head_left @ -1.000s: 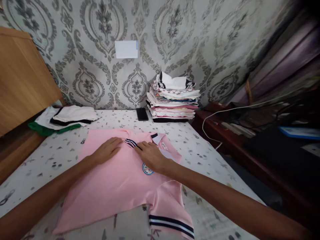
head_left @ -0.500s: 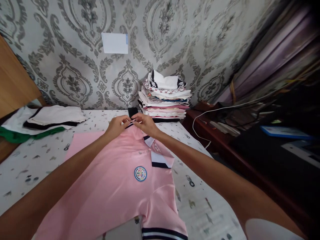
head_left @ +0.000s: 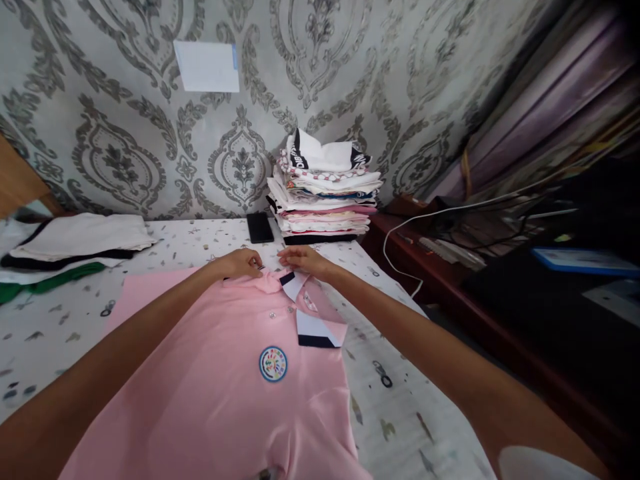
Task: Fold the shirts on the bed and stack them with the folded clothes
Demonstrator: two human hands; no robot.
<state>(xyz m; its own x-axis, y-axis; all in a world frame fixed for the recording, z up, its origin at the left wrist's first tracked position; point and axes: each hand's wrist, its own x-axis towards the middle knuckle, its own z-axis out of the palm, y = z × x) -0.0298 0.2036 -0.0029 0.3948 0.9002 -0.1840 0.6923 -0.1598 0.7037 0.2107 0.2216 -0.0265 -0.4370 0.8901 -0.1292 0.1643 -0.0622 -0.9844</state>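
Observation:
A pink polo shirt (head_left: 210, 373) lies spread out, its white collar with dark blue tips (head_left: 315, 327) toward the right and a round badge (head_left: 273, 364) on its chest. At the shirt's far edge my left hand (head_left: 243, 263) is closed, pinching the cloth near the sleeve. My right hand (head_left: 305, 259) is open beside the collar, fingers stretched out toward my left hand. Its fingertips are over the far shoulder; whether they touch the cloth I cannot tell.
A patterned white sheet (head_left: 395, 407) covers the surface. Folded clothes stand in a tall stack (head_left: 325, 193) by the wall, with a black phone (head_left: 260, 229) beside it. More clothes (head_left: 85, 240) lie at left. A white cable (head_left: 395, 267) hangs at right.
My hands have come apart and moved nearer to me. The far sleeve's edge has been drawn down toward the shirt, and the phone is now uncovered. The view has shifted slightly.

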